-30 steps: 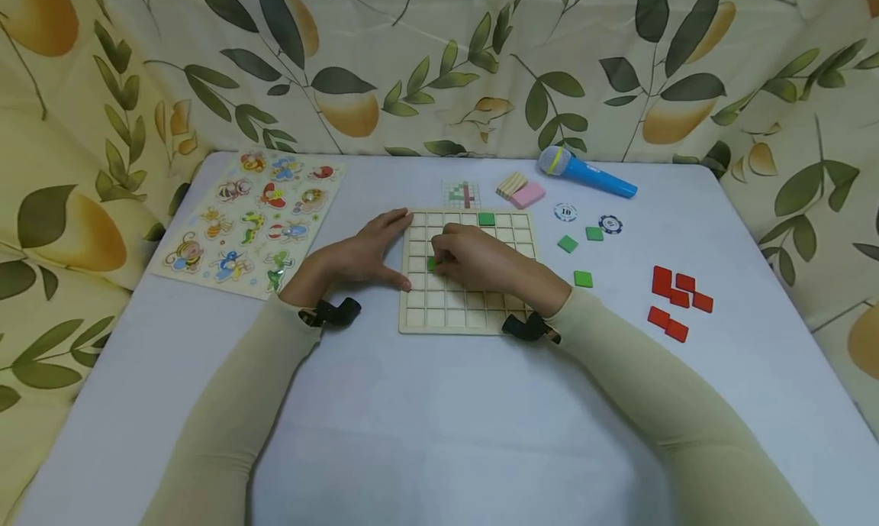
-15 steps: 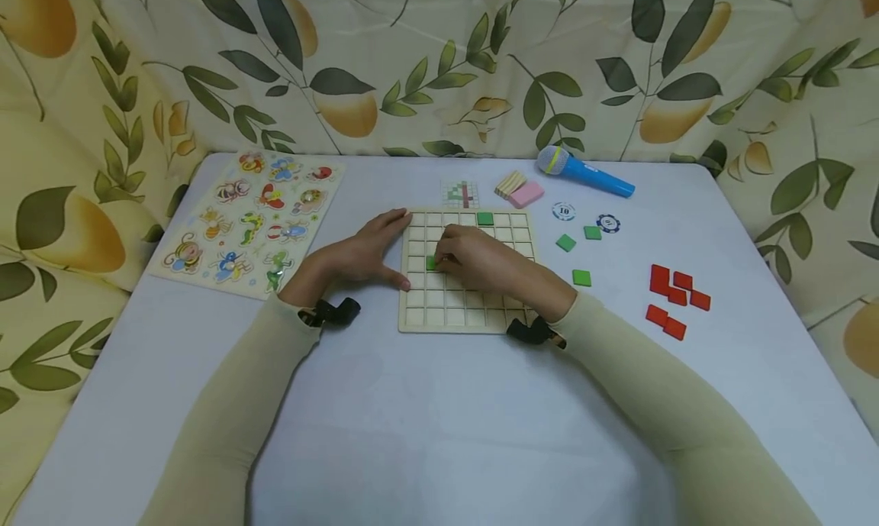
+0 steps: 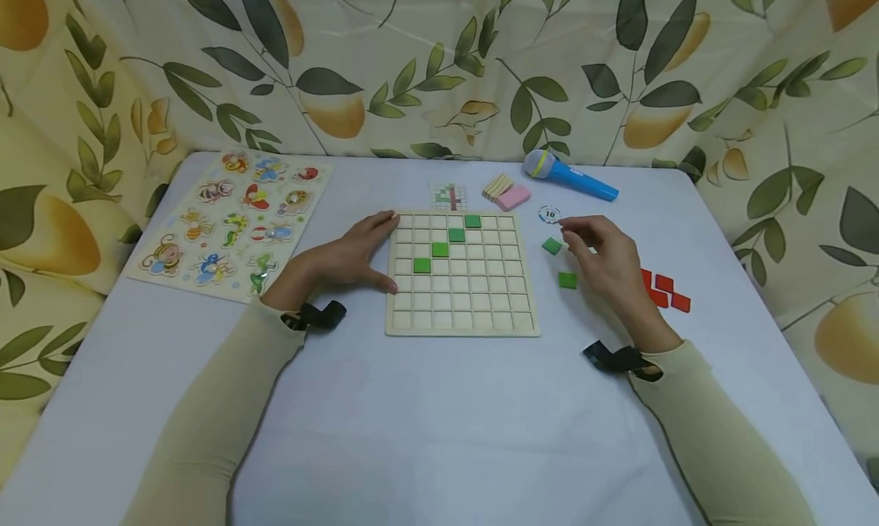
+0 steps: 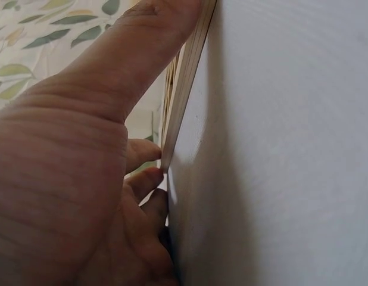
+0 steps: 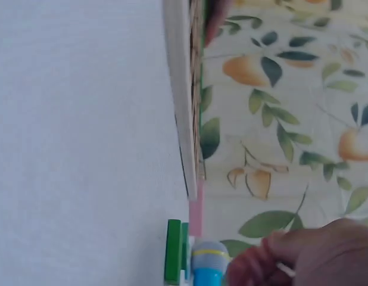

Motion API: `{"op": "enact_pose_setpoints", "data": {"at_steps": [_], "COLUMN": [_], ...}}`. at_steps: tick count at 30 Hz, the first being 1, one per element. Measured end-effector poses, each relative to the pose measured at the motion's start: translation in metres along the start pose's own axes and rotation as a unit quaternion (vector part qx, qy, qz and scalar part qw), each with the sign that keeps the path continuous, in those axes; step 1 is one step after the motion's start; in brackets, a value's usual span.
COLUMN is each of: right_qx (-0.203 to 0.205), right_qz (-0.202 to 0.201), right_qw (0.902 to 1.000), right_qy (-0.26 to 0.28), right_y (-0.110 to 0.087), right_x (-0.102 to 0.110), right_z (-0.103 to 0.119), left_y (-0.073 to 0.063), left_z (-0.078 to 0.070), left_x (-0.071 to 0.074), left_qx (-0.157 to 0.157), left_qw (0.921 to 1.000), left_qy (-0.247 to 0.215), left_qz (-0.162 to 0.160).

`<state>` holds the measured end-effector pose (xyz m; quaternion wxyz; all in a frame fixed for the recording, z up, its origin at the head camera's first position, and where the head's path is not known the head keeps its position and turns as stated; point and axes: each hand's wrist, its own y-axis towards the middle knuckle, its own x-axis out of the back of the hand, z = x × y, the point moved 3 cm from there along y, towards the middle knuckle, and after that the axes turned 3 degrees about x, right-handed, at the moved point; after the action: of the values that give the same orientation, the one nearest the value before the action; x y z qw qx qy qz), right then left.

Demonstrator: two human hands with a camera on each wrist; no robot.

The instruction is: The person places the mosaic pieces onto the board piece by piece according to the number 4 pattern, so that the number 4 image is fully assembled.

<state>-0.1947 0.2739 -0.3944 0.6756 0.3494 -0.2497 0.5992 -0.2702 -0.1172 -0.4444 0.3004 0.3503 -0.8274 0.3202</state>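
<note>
A wooden grid board (image 3: 463, 324) lies flat mid-table, with several green tiles (image 3: 440, 250) set in a diagonal of its cells. My left hand (image 3: 336, 257) rests along the board's left edge, thumb and fingers spread; the left wrist view shows the thumb (image 4: 136, 59) against its side. Right of the board, my right hand (image 3: 607, 263) hovers with bent fingers, thumb and forefinger apart and nothing visible between them. Its fingertips are near a chip marked 10 (image 3: 549, 214). Two loose green tiles, one upper (image 3: 552, 246) and one lower (image 3: 567, 280), lie beside it. The hand hides things behind it.
Red tiles (image 3: 663, 283) lie partly hidden right of my right hand. Behind the board are a small pattern card (image 3: 448, 197), a striped block (image 3: 497, 186), a pink block (image 3: 513, 198) and a blue toy microphone (image 3: 580, 181). A sticker sheet (image 3: 230, 221) lies left.
My right hand has left the board and moved right, over the loose pieces. Green tiles it covered on the board now show. The left hand stays on the edge; the view has shifted slightly.
</note>
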Motion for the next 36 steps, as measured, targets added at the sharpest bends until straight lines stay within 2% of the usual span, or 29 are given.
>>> {"op": "enact_pose_setpoints", "data": {"at_steps": [4,7,13,19,28,36], "right_qx": [-0.057,-0.081,-0.061,-0.041,-0.037,-0.033], "right_qz": [0.001,0.017,0.054,0.056,0.080,0.079], "right_qw": [0.9977,0.9946,0.9922,0.9924,0.9907,0.9907], "right_qy": [-0.036,-0.062,-0.094,-0.102,-0.104,-0.106], "right_y": [-0.002,-0.001,0.006,0.007,0.008,0.008], "right_x": [-0.002,-0.005,-0.011,-0.013,-0.020,-0.020], "right_z": [-0.018,-0.026,-0.028,-0.027,-0.024,-0.023], "left_y": [0.002,0.004,0.000,-0.002,-0.003,-0.005], "left_z": [-0.004,-0.006,-0.005,-0.005,-0.002,-0.002], "left_x": [0.001,0.000,0.002,0.003,0.000,-0.001], "left_qx": [-0.012,-0.017,-0.003,-0.012,-0.009,-0.003], "left_qw": [0.9999,0.9998,0.9999,0.9999,0.9999,1.0000], "left_qy": [-0.001,0.003,0.010,0.006,0.009,0.000], "left_qz": [0.001,0.004,-0.003,-0.007,-0.002,0.002]}}
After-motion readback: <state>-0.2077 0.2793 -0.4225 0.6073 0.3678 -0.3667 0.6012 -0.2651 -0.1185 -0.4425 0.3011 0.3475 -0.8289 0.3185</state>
